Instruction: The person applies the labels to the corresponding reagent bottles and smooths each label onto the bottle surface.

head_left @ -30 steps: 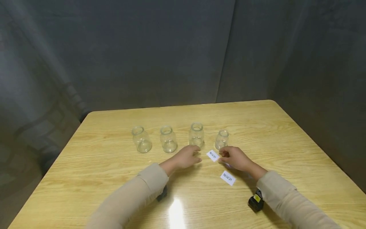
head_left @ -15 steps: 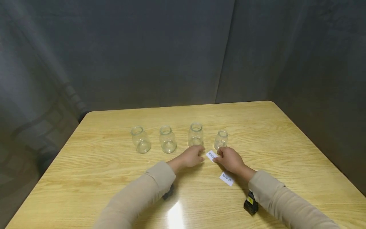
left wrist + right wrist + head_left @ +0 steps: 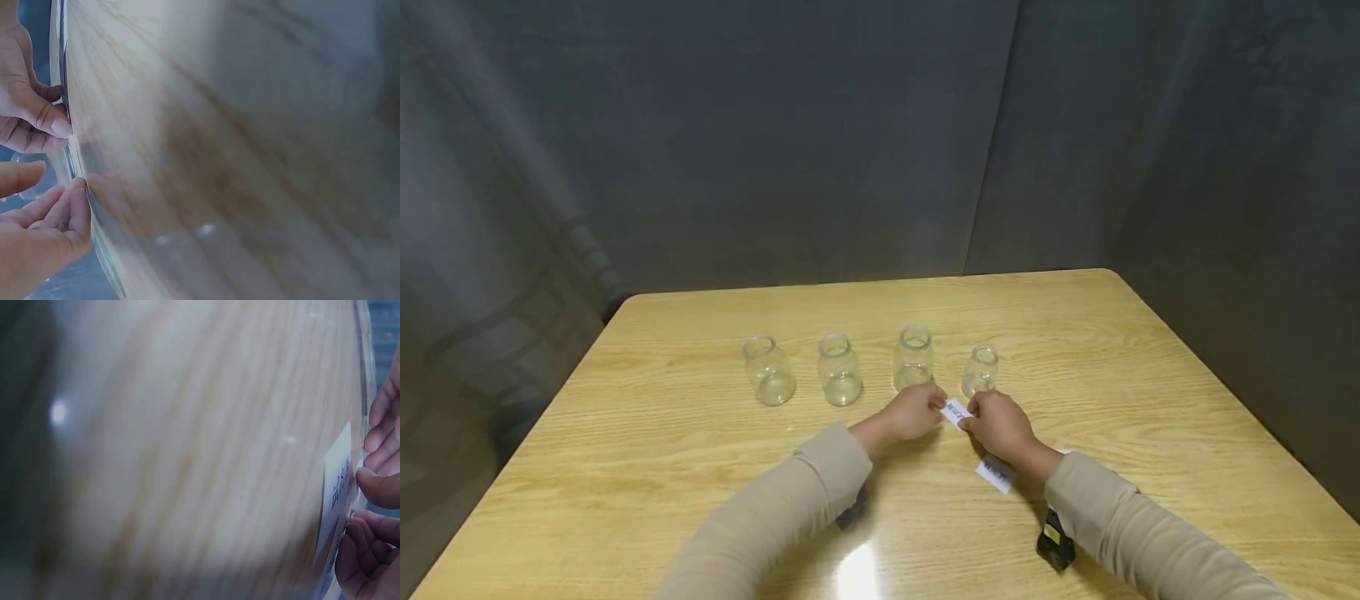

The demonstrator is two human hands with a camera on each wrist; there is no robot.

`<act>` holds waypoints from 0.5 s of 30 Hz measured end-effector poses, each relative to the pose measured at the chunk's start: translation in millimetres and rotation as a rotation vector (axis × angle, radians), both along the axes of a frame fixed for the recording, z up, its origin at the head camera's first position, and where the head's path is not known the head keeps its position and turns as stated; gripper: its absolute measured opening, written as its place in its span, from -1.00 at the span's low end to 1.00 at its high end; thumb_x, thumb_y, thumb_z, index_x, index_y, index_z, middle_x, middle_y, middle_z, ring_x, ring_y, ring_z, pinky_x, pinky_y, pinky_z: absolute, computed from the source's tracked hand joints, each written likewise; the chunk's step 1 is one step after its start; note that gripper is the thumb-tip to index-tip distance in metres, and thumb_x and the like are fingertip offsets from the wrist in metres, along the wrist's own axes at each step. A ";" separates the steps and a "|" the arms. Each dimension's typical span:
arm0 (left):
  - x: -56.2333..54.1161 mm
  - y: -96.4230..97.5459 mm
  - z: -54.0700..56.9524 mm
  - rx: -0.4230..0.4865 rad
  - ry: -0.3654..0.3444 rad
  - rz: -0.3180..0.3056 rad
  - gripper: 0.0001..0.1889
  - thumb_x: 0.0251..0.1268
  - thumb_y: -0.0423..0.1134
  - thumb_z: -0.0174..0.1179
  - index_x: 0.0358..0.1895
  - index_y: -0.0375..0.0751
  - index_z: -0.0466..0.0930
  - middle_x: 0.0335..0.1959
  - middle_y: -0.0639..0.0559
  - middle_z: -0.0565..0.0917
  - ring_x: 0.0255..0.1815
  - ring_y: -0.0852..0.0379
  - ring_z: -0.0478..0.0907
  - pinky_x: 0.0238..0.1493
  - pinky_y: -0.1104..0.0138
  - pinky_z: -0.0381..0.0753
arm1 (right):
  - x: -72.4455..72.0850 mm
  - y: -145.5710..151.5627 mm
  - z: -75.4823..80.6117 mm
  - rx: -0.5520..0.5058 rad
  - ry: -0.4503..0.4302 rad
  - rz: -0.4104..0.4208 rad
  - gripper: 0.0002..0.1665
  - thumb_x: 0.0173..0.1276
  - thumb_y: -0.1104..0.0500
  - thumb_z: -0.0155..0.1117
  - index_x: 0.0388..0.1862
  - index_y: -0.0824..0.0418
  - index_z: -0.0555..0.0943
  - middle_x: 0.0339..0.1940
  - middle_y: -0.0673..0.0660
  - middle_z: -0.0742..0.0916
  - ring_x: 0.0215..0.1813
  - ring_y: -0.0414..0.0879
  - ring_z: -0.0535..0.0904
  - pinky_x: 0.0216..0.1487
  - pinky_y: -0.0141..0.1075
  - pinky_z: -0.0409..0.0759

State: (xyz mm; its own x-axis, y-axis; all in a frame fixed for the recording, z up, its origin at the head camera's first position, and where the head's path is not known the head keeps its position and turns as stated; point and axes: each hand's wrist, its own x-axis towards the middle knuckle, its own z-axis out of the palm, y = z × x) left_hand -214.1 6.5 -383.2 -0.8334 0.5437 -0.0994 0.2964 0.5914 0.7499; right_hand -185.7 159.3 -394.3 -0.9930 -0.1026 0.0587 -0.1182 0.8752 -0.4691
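Note:
In the head view my right hand (image 3: 1002,427) pinches the right part of a small white card (image 3: 956,412) with printed writing. My left hand (image 3: 915,410) is at the card's left end, its fingertips close to or touching the edge. In the left wrist view the left hand (image 3: 47,228) has its thumb apart from the fingers. Just beyond the hands stand a clear glass jar (image 3: 913,358) and a smaller glass jar (image 3: 981,371). A second white card (image 3: 995,473) lies on the table below the right hand, partly covered by it.
Two more glass jars, a middle one (image 3: 839,371) and a leftmost one (image 3: 769,371), stand upright in the same row. The wooden table (image 3: 662,467) reaches back to a dark grey curtain (image 3: 775,167). Black wrist devices sit under both forearms.
My right hand has moved left onto the upper card and now pinches it. My left hand has come right, up to the card's left end. The jars stay in place.

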 end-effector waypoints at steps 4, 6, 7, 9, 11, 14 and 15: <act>1.5 2.9 -0.4 0.009 -0.035 0.050 -0.73 0.07 -0.53 0.00 -0.11 -0.43 0.44 -0.21 -0.10 0.55 -0.13 0.03 0.46 -0.15 0.40 0.45 | 1.0 -0.6 -0.9 -0.042 -0.013 -0.008 -0.81 -0.08 0.23 0.35 -0.58 0.26 0.50 -0.68 -0.01 0.51 -0.60 -0.16 0.38 -0.59 -0.33 0.35; 1.6 3.8 -0.5 0.014 -0.034 0.067 -0.75 0.05 -0.55 -0.01 -0.14 -0.44 0.46 -0.25 -0.11 0.56 -0.15 0.03 0.47 -0.16 0.38 0.46 | 1.1 -0.8 -0.7 -0.059 -0.021 -0.013 -0.81 -0.09 0.24 0.35 -0.60 0.26 0.49 -0.68 0.00 0.51 -0.59 -0.15 0.39 -0.57 -0.33 0.36; 1.5 4.1 -0.8 0.015 -0.033 0.076 -0.76 0.05 -0.55 -0.01 -0.16 -0.44 0.47 -0.26 -0.11 0.56 -0.17 0.03 0.48 -0.17 0.38 0.46 | 1.1 -0.9 -0.5 -0.062 -0.024 -0.015 -0.81 -0.09 0.24 0.35 -0.61 0.26 0.49 -0.67 0.00 0.52 -0.58 -0.15 0.39 -0.56 -0.32 0.36; 1.1 4.5 -1.1 0.019 -0.042 0.091 -0.78 0.05 -0.55 0.00 -0.19 -0.42 0.49 -0.30 -0.10 0.56 -0.20 0.03 0.48 -0.20 0.38 0.46 | 0.9 -1.0 0.9 -0.071 -0.039 -0.019 -0.81 -0.09 0.25 0.35 -0.61 0.26 0.48 -0.66 0.00 0.52 -0.57 -0.15 0.39 -0.55 -0.33 0.37; 0.0 4.9 -1.9 0.023 -0.044 0.103 -0.80 0.06 -0.54 0.01 -0.21 -0.41 0.50 -0.33 -0.09 0.56 -0.24 0.05 0.48 -0.23 0.38 0.47 | 0.8 -1.2 2.7 -0.082 -0.053 -0.023 -0.80 -0.10 0.26 0.35 -0.61 0.27 0.47 -0.65 0.02 0.52 -0.57 -0.14 0.39 -0.55 -0.33 0.37; -1.3 5.4 -2.6 0.031 -0.053 0.126 -0.82 0.06 -0.53 0.01 -0.23 -0.40 0.50 -0.38 -0.06 0.54 -0.31 0.09 0.46 -0.28 0.41 0.46 | 0.4 -1.0 5.2 -0.093 -0.067 -0.027 -0.80 -0.10 0.28 0.35 -0.59 0.29 0.47 -0.65 0.03 0.51 -0.57 -0.13 0.38 -0.55 -0.35 0.37; -1.9 5.9 -2.9 0.029 -0.047 0.135 -0.82 0.05 -0.53 0.02 -0.25 -0.40 0.51 -0.39 -0.05 0.54 -0.34 0.11 0.45 -0.31 0.42 0.46 | 0.3 -0.8 5.5 -0.097 -0.071 -0.028 -0.79 -0.11 0.29 0.35 -0.58 0.29 0.46 -0.65 0.03 0.51 -0.57 -0.13 0.38 -0.55 -0.35 0.37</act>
State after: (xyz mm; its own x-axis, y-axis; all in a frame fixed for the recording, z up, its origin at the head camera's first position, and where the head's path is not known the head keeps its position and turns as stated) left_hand -215.9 12.4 -386.1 -0.8938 0.4304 -0.1257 0.1799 0.6011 0.7787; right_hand -185.5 158.6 -388.7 -0.9974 -0.0715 -0.0031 -0.0576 0.8277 -0.5582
